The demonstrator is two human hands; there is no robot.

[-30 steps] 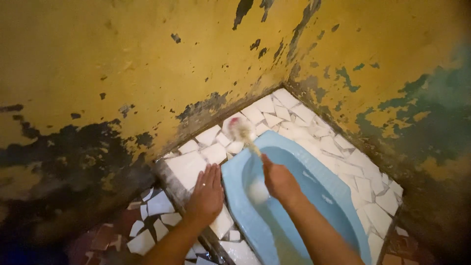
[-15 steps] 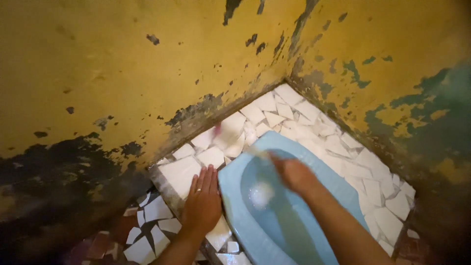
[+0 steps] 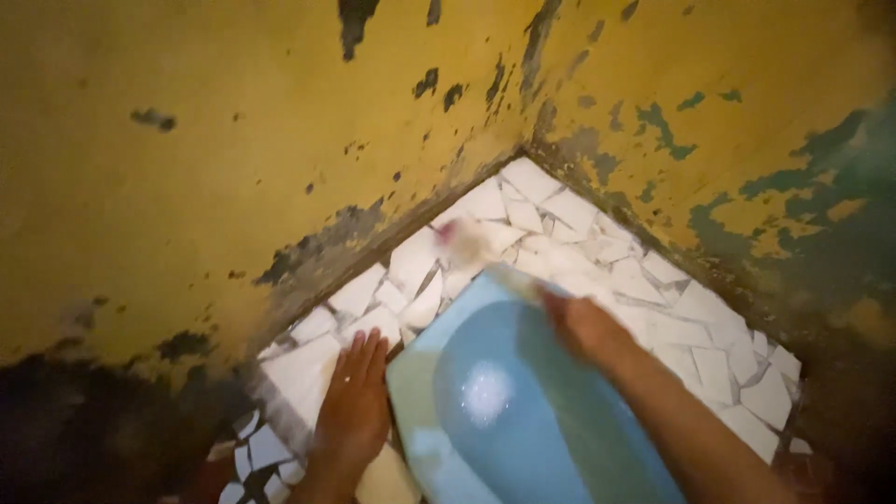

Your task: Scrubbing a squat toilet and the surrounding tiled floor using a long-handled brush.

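My right hand (image 3: 583,327) grips the handle of a scrub brush (image 3: 465,241) whose pale, blurred head rests on the white broken-tile floor (image 3: 560,219) just beyond the far rim of a light blue squat toilet pan (image 3: 523,411). My left hand (image 3: 355,401) lies flat, fingers together, on the white tiles to the left of the pan, touching its edge. A white foamy patch sits inside the pan.
Two yellow walls (image 3: 187,168) with peeling, dark-stained paint meet in a corner behind the pan. The right wall (image 3: 747,121) shows green patches. Broken tiles (image 3: 252,448) with darker gaps lie at the lower left.
The brush head has swept left and away over the tiles past the pan's rim. The view has moved closer. My left hand stays planted on the floor.
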